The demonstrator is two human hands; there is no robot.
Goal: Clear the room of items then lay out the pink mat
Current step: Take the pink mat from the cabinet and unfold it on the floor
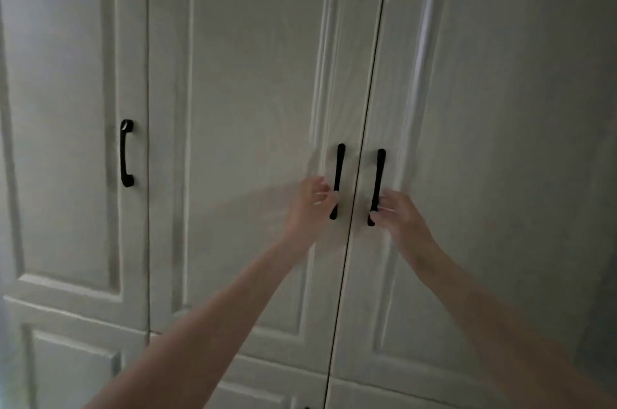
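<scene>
Both bare arms reach forward and up to a white panelled wardrobe (253, 81) whose doors stand shut. The left hand (309, 204) is at the lower part of the black bar handle (337, 181) on the left door of the middle pair, its fingers curled toward the bar; blur hides whether they have closed round it. The right hand (399, 213) is at the lower end of the matching black handle (377, 186) on the right door, fingers curled round the bar from the right, gripping it. The two handles stand upright, just beside each other across the narrow door seam. Further left, a third black handle (127, 153) sits on another shut door, well apart from both hands. The pink mat does not show anywhere here.
</scene>
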